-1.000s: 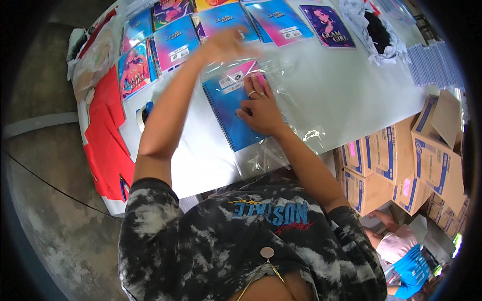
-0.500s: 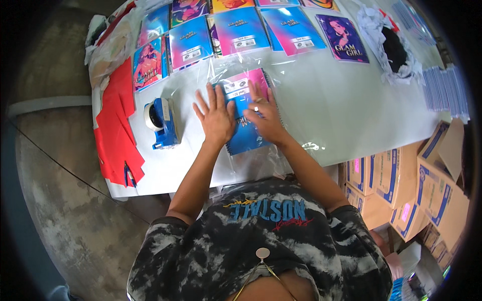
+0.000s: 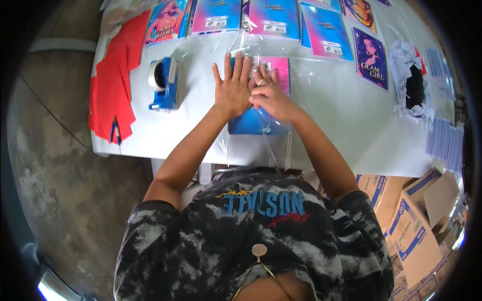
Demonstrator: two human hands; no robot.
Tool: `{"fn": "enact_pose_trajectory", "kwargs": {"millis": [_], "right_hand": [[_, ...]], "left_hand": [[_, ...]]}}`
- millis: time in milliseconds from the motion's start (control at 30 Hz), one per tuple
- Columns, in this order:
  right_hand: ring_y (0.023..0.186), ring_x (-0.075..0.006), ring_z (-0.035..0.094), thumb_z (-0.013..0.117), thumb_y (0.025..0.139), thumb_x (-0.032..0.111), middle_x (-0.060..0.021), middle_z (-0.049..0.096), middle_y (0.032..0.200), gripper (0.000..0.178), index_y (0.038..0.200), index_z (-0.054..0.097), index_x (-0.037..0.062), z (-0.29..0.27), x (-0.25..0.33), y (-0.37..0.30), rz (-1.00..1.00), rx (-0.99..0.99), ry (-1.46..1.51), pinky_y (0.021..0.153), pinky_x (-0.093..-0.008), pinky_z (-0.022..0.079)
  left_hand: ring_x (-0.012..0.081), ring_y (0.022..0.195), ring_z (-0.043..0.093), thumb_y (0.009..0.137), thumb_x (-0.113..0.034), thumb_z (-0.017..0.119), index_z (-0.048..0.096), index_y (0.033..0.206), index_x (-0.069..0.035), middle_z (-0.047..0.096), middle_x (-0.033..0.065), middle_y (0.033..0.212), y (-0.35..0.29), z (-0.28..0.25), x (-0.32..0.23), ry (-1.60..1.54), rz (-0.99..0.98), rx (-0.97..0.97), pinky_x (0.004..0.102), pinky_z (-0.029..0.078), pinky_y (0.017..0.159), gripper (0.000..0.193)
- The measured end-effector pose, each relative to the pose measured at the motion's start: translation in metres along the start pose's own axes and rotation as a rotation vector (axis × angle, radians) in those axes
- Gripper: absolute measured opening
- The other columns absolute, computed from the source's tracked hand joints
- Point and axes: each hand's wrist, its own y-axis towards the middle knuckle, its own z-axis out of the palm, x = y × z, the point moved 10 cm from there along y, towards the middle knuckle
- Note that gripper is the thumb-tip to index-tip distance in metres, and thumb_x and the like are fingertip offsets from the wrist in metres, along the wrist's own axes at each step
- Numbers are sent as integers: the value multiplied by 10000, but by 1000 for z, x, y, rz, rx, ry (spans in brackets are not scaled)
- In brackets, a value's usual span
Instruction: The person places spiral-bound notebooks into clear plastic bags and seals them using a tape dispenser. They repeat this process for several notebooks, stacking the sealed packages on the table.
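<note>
While hands (image 3: pixel 232 93) lie over notebook (image 3: pixel 246 124), labels (image 3: pixel 276 26) show beyond.

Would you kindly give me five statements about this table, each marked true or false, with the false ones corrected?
1. The left hand and right hand are both over one notebook. True.
2. The tape dispenser is to the right of both hands. False: it is to their left.
3. Clear plastic extends past the notebook's near edge. True.
4. The red sheets lie left of the tape dispenser. True.
5. The tape dispenser's body is yellow. False: it is blue.
</note>
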Motion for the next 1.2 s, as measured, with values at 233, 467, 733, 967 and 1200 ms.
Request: {"fn": "enact_pose_trajectory", "kwargs": {"millis": [233,467,733,967,1200], "right_hand": [[1386,-348,-65,613,730,308,-192,91,1490,241,595,663,115,6,-10,2,103,95,-1,1086,-465,-84],[1398,-296,33,684,653,303,-129,115,1505,135,648,713,171,2,7,8,257,226,-239,1080,-443,70],[1347,-226,226,762,553,223,-46,305,1413,801,1252,372,182,-11,6,18,223,99,-222,992,-451,211],[1358,-258,205,772,504,320,-45,295,1433,870,1267,384,165,-7,6,19,224,109,-352,963,-459,231],[1378,-295,154,788,492,370,-65,276,1456,969,1332,346,170,-9,3,20,232,142,-376,967,-502,217]], "left_hand": [[323,1159,462,769,-308,617,510,1211,-47,498,188,1229,-130,-22,-85,-530,226,193,481,336,964,524],[296,803,537,846,-267,595,574,1082,10,550,145,807,-135,-93,235,-349,-705,-454,396,437,717,364],[128,759,503,853,-315,585,586,1110,-18,579,33,918,-142,-11,245,-1641,-781,107,271,429,684,392],[118,575,561,841,-183,603,664,900,18,646,53,732,-212,-54,300,-316,-886,-280,265,460,526,218],[132,686,639,820,-337,603,685,906,-26,676,87,826,-15,-38,40,-1068,-307,483,256,478,586,333]]}}
